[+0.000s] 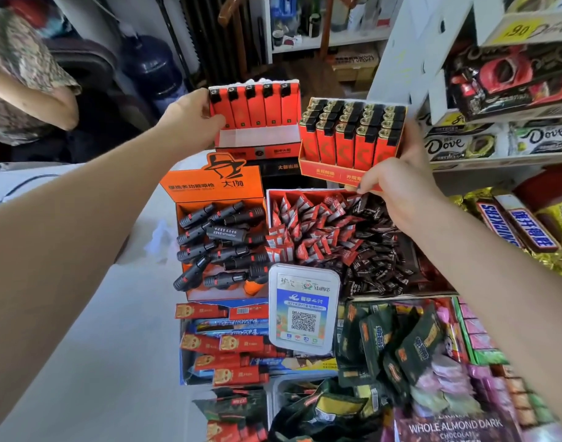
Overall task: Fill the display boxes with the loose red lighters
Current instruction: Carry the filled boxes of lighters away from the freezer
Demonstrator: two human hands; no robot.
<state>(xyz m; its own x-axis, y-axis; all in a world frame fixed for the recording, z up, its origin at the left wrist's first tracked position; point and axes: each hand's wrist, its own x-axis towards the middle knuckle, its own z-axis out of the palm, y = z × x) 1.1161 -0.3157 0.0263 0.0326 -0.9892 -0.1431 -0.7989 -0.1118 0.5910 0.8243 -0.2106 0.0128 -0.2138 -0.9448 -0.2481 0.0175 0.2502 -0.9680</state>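
Head view is showing both hands raised above a crowded shop worktop (pixel 91 330), each one holding a cardboard display box. The left hand (pixel 190 118) is gripping the left wall of the nearly empty display box (pixel 257 137), fingers curled around its edge; five flat, rectangular red lighters (pixel 255 106) with black caps are standing upright in a single row along its back wall, and the white floor in front of them is lying bare. The right hand (pixel 397 183) is gripping the front right corner of the full display box (pixel 330 173), where glossy red lighters with brass-coloured metal tops (pixel 353 135) are standing packed in rows. The two boxes are sitting just beside each other. Below them, an orange carton of black cylindrical torch lighters (pixel 219 247), a tray of crinkled red and dark foil sachets (pixel 334 237) and a white-framed QR code sign (pixel 303 309) are resting. Shelves of chocolate bars (pixel 502 145) are standing at the right.
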